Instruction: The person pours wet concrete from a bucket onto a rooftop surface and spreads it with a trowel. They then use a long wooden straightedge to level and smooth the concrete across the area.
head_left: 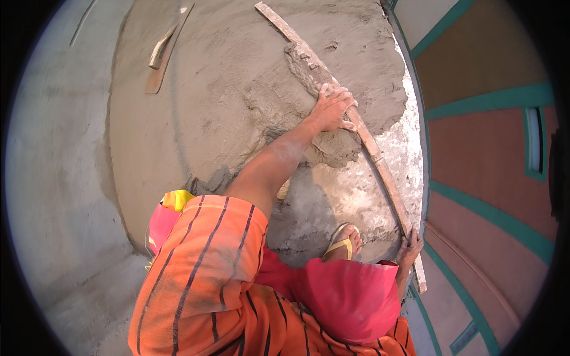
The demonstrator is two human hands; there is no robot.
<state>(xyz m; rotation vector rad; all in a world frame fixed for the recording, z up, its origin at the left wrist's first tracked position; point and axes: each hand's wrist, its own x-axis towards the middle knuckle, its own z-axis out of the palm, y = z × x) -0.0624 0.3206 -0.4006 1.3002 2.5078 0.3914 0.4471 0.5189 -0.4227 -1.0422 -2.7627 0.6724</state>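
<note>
A long, narrow wooden screed board (380,159) slants from the upper middle down to the lower right, lying across wet grey mortar (219,101). My left hand (333,110), smeared with mortar, is closed around the board near its middle. Close to the board's near end, my right hand (409,249) grips it, the fingers partly seen. A ridge of loose mortar (306,70) is heaped against the board's left side beyond my left hand, and more lumps lie under that wrist. Farther off at the upper left, a plasterer's float (156,80) with a pale handle rests on the mortar.
My foot in a yellow-strapped flip-flop (343,244) stands on rough, unevenly coated ground (362,204). Smooth grey surface (65,160) borders the mortar on the left. Along the right runs a brown wall (475,142) with green bands and a small window opening (535,142).
</note>
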